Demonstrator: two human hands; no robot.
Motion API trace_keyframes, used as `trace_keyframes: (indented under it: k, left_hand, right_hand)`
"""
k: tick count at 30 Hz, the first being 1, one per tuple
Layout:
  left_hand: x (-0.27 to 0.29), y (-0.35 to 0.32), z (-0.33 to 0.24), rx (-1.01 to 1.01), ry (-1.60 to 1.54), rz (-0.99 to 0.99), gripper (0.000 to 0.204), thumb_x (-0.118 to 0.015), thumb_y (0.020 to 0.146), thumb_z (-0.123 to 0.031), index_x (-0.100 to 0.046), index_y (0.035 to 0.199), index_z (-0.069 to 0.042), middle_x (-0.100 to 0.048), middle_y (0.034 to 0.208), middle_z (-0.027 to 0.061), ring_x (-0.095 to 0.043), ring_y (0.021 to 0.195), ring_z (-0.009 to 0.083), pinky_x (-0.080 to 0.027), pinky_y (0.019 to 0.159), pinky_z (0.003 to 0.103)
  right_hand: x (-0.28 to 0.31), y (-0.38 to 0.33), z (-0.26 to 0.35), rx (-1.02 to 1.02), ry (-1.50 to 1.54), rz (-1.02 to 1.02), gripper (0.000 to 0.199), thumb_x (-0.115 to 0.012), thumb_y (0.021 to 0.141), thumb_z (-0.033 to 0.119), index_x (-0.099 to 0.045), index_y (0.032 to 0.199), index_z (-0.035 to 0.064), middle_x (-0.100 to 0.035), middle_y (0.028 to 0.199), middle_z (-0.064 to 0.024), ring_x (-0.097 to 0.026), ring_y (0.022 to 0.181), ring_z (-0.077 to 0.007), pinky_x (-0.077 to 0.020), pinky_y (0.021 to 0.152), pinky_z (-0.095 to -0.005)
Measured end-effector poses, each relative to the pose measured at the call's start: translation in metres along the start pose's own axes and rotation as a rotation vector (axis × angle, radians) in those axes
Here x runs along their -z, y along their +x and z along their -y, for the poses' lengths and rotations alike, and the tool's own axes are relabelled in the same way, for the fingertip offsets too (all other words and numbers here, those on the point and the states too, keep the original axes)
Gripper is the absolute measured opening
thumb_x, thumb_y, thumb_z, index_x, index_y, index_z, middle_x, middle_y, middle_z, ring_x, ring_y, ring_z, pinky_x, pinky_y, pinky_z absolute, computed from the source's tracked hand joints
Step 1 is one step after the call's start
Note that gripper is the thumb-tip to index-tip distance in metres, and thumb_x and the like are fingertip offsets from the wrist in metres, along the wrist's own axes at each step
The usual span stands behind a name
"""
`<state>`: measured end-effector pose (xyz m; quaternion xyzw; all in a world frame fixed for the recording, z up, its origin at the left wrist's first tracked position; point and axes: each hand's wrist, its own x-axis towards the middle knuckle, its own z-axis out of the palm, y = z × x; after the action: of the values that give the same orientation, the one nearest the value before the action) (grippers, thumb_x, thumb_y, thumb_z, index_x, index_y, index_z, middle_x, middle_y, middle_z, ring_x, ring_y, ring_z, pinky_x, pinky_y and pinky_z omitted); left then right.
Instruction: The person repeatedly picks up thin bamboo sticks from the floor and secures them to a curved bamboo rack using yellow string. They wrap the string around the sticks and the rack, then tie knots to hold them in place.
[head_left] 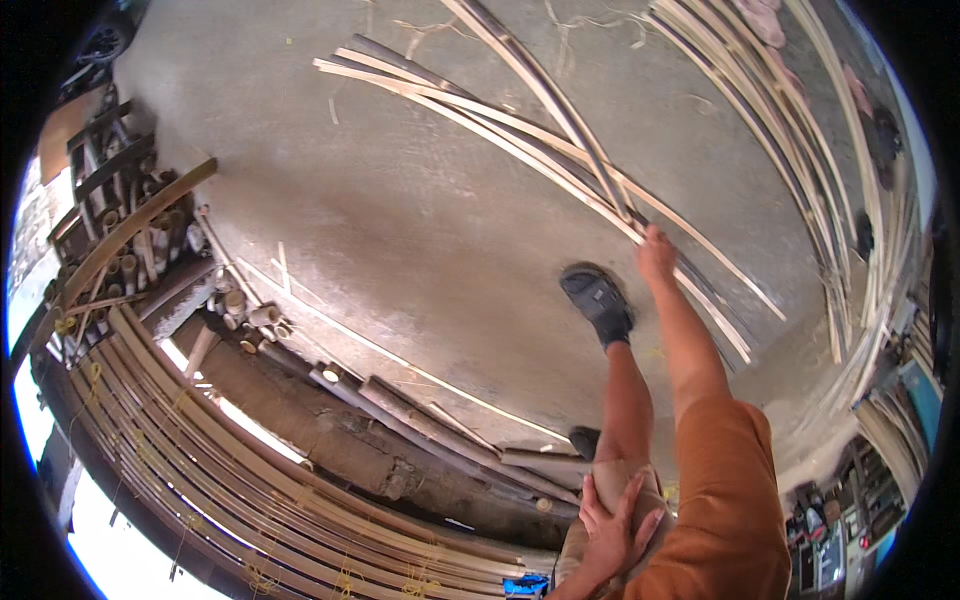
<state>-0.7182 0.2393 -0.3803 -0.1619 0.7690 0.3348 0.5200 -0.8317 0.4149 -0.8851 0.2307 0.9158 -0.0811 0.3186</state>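
Grey concrete floor [400, 200] carries everything. Across its far middle lies a fanned bundle of long pale split-bamboo strips [500, 125], long axis running from the floor's far-left area diagonally down to the near-right; the far ends spread apart, the near ends converge. A second, bigger sheaf of similar slats [800, 130] curves along the floor's right edge, well apart from the hands. Stacked bent bamboo slats [200, 470] and short round bamboo offcuts [245, 315] line the left and near edges (not in play).

R hand [655, 248], arm fully stretched fwd, sits right on the converging end of the diagonal strips. Fingers look curled round one or two strips, prob. a closed grip, though the view's too small to be sure. So the strips run away from that grip, up and left, with a shorter tail passing beyond it to the right.

Dark sandalled foot [598, 303] is planted just left of that hand, near the strips.

L hand [612, 525] is far back, fingers spread flat on the knee, holding nothing. R hand clearly nearer.
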Motion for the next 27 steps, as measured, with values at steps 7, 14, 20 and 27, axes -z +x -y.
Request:
trace_keyframes:
  k: [7, 14, 20, 27]
  left_hand:
    - [-0.006, -0.009, 0.006, -0.025, -0.012, -0.031, 0.067, -0.062, 0.089, -0.049, -0.036, 0.147, -0.028, 0.000, 0.147, 0.0422, -0.010, 0.135, 0.0595, -0.023, 0.109, 0.061]
    - [-0.052, -0.044, 0.060, -0.096, -0.204, 0.005, 0.065, -0.051, 0.091, -0.060, -0.040, 0.145, -0.025, -0.030, 0.144, 0.0340, -0.033, 0.133, 0.0506, -0.032, 0.109, 0.053]
    - [0.062, -0.117, 0.063, -0.156, -0.431, -0.393, 0.055, -0.051, 0.096, -0.047, -0.055, 0.130, -0.004, -0.059, 0.123, 0.0271, -0.056, 0.118, 0.0399, -0.044, 0.101, 0.042]
    - [0.268, -0.263, 0.061, -0.378, -0.538, -1.291, 0.049, -0.046, 0.103, -0.026, -0.038, 0.143, 0.001, -0.060, 0.122, 0.0190, -0.057, 0.115, 0.0249, -0.043, 0.100, 0.035]
  right_hand:
    - [0.067, -0.066, 0.026, 0.377, 0.228, -0.122, 0.020, -0.054, 0.094, 0.018, -0.053, 0.111, 0.0069, -0.062, 0.097, -0.0218, -0.061, 0.095, -0.0426, -0.0462, 0.085, -0.0508]
    - [0.344, -0.233, 0.143, 0.513, 0.688, -0.165, 0.031, -0.064, 0.090, 0.032, -0.058, 0.105, 0.0056, -0.066, 0.079, -0.0198, -0.066, 0.075, -0.0408, -0.0516, 0.066, -0.0473]
    - [0.539, -0.324, 0.260, 0.987, 0.869, -0.330, 0.024, -0.058, 0.096, 0.029, -0.062, 0.096, 0.0055, -0.065, 0.072, -0.0141, -0.065, 0.063, -0.0333, -0.0487, 0.056, -0.0413]
    - [0.627, -0.546, 0.462, 1.294, 1.302, 0.341, 0.030, -0.047, 0.103, 0.033, -0.057, 0.095, 0.0064, -0.056, 0.071, -0.0039, -0.056, 0.061, -0.0160, -0.0475, 0.057, -0.0318]
